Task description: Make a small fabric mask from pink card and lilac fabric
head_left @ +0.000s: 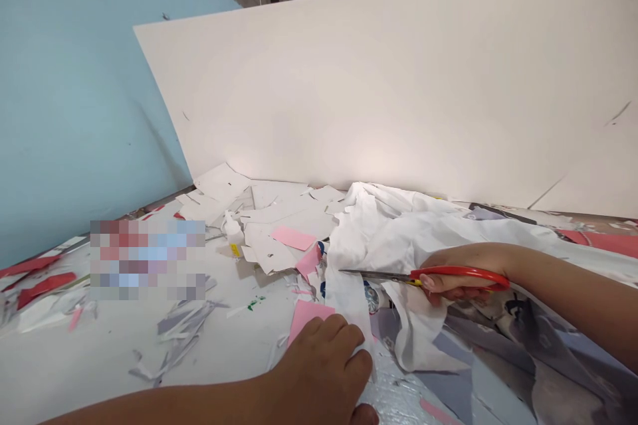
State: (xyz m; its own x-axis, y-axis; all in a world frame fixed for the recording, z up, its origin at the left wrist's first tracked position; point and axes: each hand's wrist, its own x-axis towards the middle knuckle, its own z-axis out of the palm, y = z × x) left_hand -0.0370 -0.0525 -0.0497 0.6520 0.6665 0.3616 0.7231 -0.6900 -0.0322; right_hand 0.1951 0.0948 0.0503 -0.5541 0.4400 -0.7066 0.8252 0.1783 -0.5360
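My right hand (pixel 443 279) is closed round the red-handled scissors (pixel 461 271), their blades pointing left across a white cloth (pixel 359 246). The blades look nearly together. Crumpled cloth spreads behind and under this hand, and one torn-edged piece hangs in front of it. Nearer to me, my left hand (pixel 331 362) has its fingers curled down on a narrow strip of the white cloth. A pink paper piece (pixel 312 317) lies beside its fingers, partly covered by them. The left thumb shows only in part at the bottom edge.
A small white squeeze bottle (pixel 232 236) stands on the white table (pixel 239 339), left of the cloth. Paper and card scraps (pixel 274 212) lie behind it. Grey patterned fabric (pixel 538 345) is at the right. A large white board (pixel 389 93) rises at the back, next to a blue wall (pixel 74 80).
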